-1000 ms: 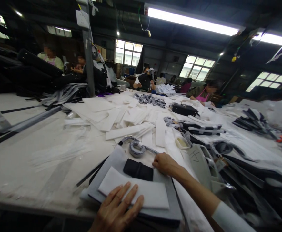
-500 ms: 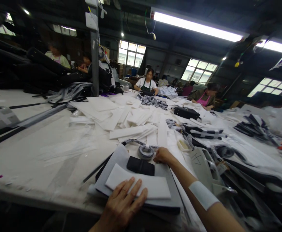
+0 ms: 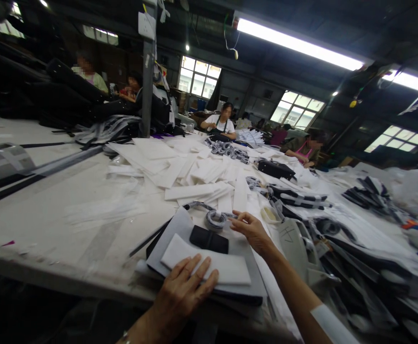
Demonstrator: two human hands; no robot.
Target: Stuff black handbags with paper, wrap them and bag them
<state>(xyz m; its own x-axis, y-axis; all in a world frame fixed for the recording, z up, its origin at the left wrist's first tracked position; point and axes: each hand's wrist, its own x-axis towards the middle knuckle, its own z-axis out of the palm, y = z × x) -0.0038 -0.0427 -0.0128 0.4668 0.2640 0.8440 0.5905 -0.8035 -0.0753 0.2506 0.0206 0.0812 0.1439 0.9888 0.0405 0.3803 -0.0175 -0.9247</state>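
A white foam strip lies across a grey panel with black edges near the table's front edge. My left hand rests flat on the strip, fingers spread. Behind the strip, a black folded piece sits on the panel. Just past the panel is a wrapped, coiled strap. My right hand hovers by the coil and the panel's right corner, its fingers apart and nothing in them.
White foam pieces are heaped behind the panel. A grey tape dispenser stands at the right, beside dark wrapped parts. A pole rises at the table's far side. Several people sit beyond.
My right hand has opened from a closed shape at the panel's corner and lifted slightly. My left hand still rests on the foam strip. The view has shifted a little.
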